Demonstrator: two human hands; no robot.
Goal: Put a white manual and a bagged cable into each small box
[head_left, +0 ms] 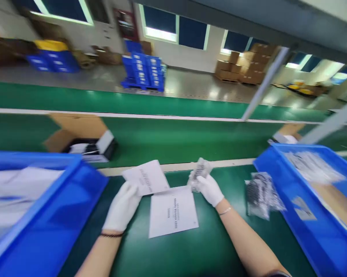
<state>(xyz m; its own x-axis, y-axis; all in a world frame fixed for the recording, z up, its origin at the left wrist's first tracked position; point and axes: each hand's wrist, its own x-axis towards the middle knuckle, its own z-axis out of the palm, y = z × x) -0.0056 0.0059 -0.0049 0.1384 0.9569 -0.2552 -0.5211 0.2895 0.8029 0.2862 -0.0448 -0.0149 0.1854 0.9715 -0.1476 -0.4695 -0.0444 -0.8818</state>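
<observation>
My left hand [124,206], in a white glove, is closed on the edge of a white printed booklet [146,177], held tilted above the table. Under its lower corner a second white printed booklet [173,212] lies flat on the green work surface. My right hand [209,189], also gloved, pinches a small clear plastic bag [200,171] just beyond that second booklet's upper right corner. What the bag holds is too blurred to name. Farther right, clear bags with dark contents [259,194] lie beside the blue bin.
A blue bin [72,196] with white papers stands at the left; another blue bin [294,200] with clear bags is at the right. Beyond the pale edge strip, an open carton [83,136] sits on the green belt [173,138]. A slanted metal post [265,84] rises at the right.
</observation>
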